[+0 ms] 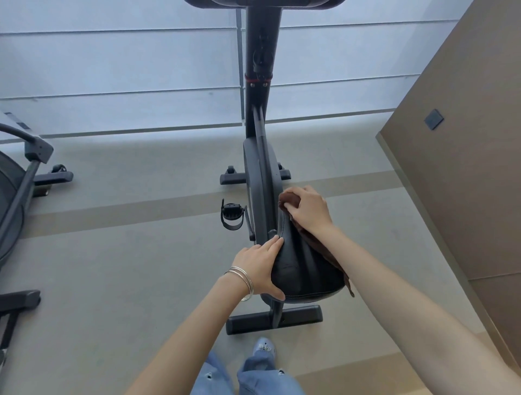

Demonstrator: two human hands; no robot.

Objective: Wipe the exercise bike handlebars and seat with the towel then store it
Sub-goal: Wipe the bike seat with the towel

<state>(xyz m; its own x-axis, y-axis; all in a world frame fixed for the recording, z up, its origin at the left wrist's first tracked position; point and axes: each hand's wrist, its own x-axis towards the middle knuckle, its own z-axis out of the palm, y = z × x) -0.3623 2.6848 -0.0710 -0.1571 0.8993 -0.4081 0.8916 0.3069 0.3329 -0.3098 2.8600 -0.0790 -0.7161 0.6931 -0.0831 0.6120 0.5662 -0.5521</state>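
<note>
Brown towel point(289, 200) bunched in the closed grip of the right hand point(308, 211) at the nose of the black seat point(304, 267), tail seemingly trailing down its right edge; left hand point(259, 265), grip flat and wide, steadies the left side, so wipe nose-to-rear in firm overlapping strokes.

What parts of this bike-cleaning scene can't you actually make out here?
Head view only:
- Handlebars: cut off by the top edge; only a dark strip shows.
- Towel: mostly covered by the right hand and forearm, so its full size is unclear.
- Seat: right side under the towel, left rim under the left hand.
- Second machine: cut off by the left edge.
</note>
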